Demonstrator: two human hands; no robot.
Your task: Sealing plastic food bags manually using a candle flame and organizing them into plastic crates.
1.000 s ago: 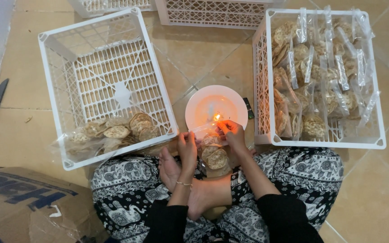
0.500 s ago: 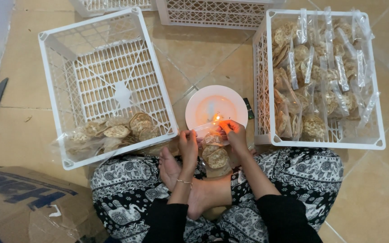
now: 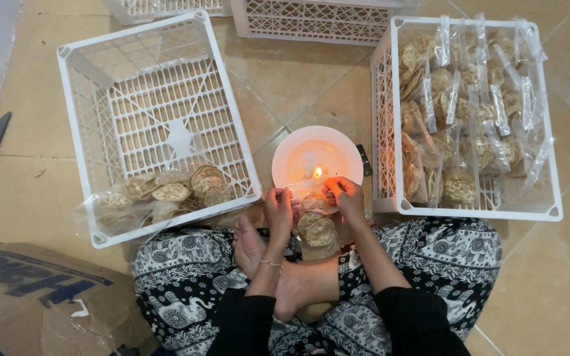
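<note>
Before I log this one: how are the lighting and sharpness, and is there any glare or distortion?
Head view: soft, even light with faint shadows; the flame puts an orange glow on the white plate; the clear bags in the right crate catch mild glare; crate edges bow slightly from the wide lens; both hands, left hand and right hand, look sharp.

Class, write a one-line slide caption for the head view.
Left hand and right hand hold a clear cracker bag at a flame on a white plate.

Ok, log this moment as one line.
left hand holds cracker bag | right hand holds bag top at flame | plate | left crate few bags | right crate many bags
</note>
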